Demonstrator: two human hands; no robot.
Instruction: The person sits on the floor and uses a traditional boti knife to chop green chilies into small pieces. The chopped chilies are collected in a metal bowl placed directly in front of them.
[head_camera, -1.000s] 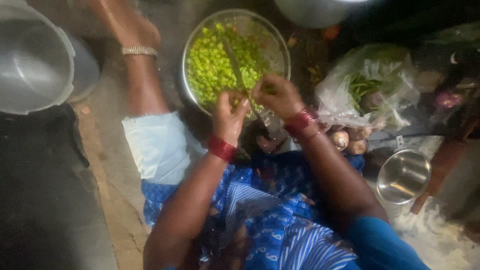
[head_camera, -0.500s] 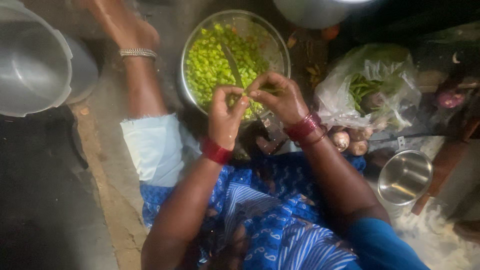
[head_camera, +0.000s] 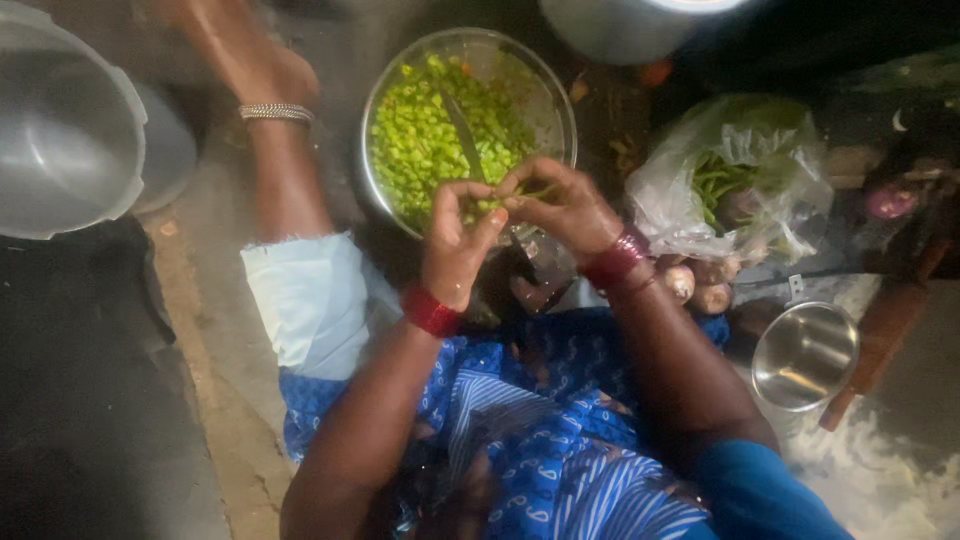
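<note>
A round steel bowl (head_camera: 553, 100) on the floor holds chopped green vegetable pieces (head_camera: 425, 140). An upright curved blade (head_camera: 465, 128) rises over the bowl from a base near my feet. My left hand (head_camera: 455, 245) and my right hand (head_camera: 565, 205) meet at the bowl's near rim, both pinching a thin green bean (head_camera: 500, 200) against the blade. Red bangles ring both wrists. My left leg, with a metal anklet (head_camera: 277, 113), stretches past the bowl on the left.
A clear plastic bag of green beans (head_camera: 735, 185) lies right of the bowl, with small onions (head_camera: 695, 285) beside it. A small steel pot (head_camera: 805, 355) sits at lower right. A large metal pot (head_camera: 65, 140) stands at far left, another vessel (head_camera: 620, 25) at the top.
Both hands have stayed at the blade by the bowl's rim; the fingers shifted slightly as the bean was worked. The rest is unchanged.
</note>
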